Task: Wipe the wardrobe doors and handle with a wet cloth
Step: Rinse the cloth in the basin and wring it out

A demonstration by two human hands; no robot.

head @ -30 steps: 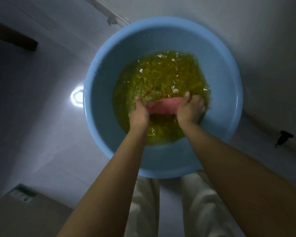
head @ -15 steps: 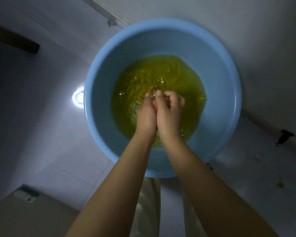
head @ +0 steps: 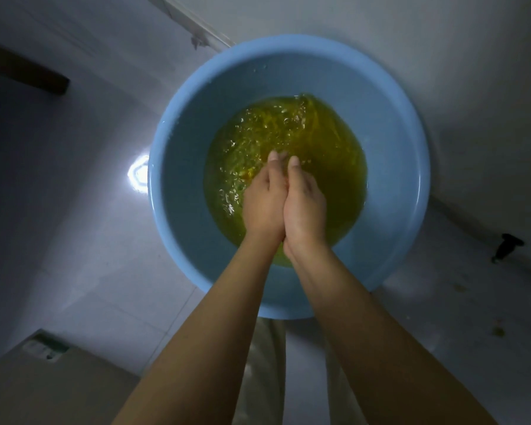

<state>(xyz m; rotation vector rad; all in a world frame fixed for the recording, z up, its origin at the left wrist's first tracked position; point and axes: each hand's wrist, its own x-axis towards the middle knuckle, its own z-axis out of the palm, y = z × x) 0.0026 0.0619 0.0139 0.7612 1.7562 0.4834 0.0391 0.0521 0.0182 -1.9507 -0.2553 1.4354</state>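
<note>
Both hands closing together since earlier — left hand (head: 262, 207) and right hand (head: 304, 207) pressing palm-to-palm over round blue plastic basin (head: 178, 167), likely wringing — cloth hidden, finger grip unclear

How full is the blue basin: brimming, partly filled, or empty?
Partly filled. Yellowish water pools in the bottom of the blue basin, leaving a wide band of bare wall below the rim.

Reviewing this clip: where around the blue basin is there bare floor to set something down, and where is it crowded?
Bare tile lies left of the blue basin, between its rim and the dark bar, and right of it, up to the small black object. The basin is crowded: left hand and right hand press together over the yellow water. The person's legs fill the near side.
</note>
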